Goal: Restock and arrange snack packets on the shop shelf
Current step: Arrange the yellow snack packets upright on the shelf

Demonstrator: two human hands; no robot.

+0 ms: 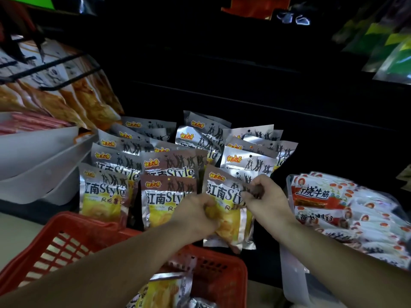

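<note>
**A:** From the head camera, what are the hands doing?

**B:** Both grip one silver crisp packet (pixel 224 210). The left hand (pixel 198 215) has its fingers curled round the packet's yellow lower half. The right hand (pixel 264 196) pinches its upper right edge.

**A:** Where does that packet sit?

**B:** Upright at the front edge of the shelf (pixel 315 156). It heads the right-hand column of matching silver packets (pixel 169 172), which stand in overlapping rows toward the dark back.

**A:** And around them?

**B:** A red basket (pixel 66 241) is just below the shelf's front edge, under the left forearm, with more crisp packets (pixel 162 290) lying inside. Toward the right end, a clear tray (pixel 291 274) holds white-and-red packets (pixel 347 210). At the left end are stacked white trays (pixel 33 156), with orange packets (pixel 73 94) hanging above them.
</note>
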